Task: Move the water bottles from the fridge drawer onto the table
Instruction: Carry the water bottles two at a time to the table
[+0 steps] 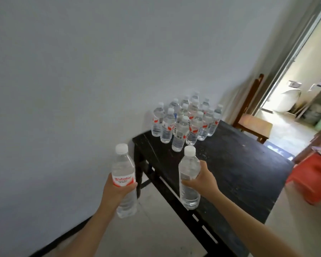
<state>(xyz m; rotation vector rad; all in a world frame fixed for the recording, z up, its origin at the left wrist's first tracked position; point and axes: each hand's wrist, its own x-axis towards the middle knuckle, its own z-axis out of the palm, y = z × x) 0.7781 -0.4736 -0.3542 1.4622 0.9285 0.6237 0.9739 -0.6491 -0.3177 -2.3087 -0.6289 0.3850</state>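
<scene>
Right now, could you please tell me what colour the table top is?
The table is black, seen best in the head view.

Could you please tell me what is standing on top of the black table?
Upright water bottles cluster at the far end of the table, by the wall. Front ones hide those behind, so the count is unclear.

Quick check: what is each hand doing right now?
Left hand: grips an upright water bottle short of the table.
Right hand: grips a second bottle over the table's near edge.
</scene>
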